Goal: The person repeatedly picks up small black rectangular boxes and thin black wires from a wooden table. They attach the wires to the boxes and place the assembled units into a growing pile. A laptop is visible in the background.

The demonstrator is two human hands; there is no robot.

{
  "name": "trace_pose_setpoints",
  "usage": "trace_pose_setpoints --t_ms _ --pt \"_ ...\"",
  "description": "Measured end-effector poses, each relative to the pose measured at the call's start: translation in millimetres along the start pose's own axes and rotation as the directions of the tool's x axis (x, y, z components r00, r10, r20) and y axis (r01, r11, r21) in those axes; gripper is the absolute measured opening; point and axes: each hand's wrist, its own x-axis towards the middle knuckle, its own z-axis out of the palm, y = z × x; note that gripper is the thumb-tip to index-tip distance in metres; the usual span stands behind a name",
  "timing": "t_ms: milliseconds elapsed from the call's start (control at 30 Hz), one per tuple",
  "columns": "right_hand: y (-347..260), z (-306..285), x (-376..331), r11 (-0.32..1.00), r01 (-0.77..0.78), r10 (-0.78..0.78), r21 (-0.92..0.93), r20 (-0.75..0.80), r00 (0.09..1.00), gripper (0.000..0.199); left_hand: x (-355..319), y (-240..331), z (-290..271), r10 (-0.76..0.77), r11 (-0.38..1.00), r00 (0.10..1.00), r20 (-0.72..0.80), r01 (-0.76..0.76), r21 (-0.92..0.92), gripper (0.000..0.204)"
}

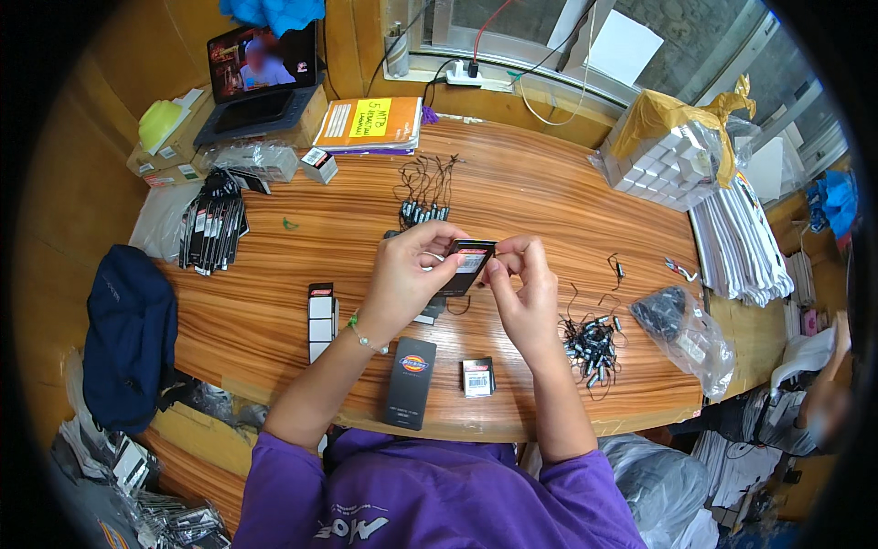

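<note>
Left grip point(412, 270) pinches a black tag point(462, 285); right grip point(529, 291) narrows at its edge (hold unclear). Corded bundle point(425, 214) lies at eleven o'clock, corded pile point(594, 349) at four.

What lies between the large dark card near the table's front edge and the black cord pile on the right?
In the head view, a small white-labelled card, then the right forearm, show between the two.
</note>
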Motion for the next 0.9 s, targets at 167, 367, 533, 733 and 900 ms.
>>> trace_pose_setpoints --t_ms 167,367,533,733,900 --pt "3.5 -2.7 2.3 0.991 0.112 -0.109 -0.074 0.043 0.993 0.01 0.2 1.0 4.4 0.005 1.0 1.0 -0.006 -0.005 0.005 0.02" --pt "15.4 2.4 -2.1 0.995 0.063 -0.061 0.073 -0.035 0.998 0.014 -2.9 2.3 9.0 -0.026 1.0 1.0 0.014 0.026 0.017 0.021" --pt "20.1 -0.6 -2.4 0.993 0.033 -0.032 0.111 -0.006 0.999 0.017 -4.9 1.7 11.8 -0.046 0.999 0.998 0.049 0.046 -0.005 0.02" --pt "15.1 -2.5 -2.5 0.997 0.033 -0.035 0.07 0.024 0.999 0.019 -7.4 4.2 13.2 -0.033 0.999 0.996 0.08 0.031 0.035 0.02" --pt "14.8 -2.4 -2.8 0.998 0.028 -0.028 0.048 0.007 1.0 0.021 -9.0 8.0 15.2 -0.056 0.998 0.996 0.069 0.054 0.019 0.019"
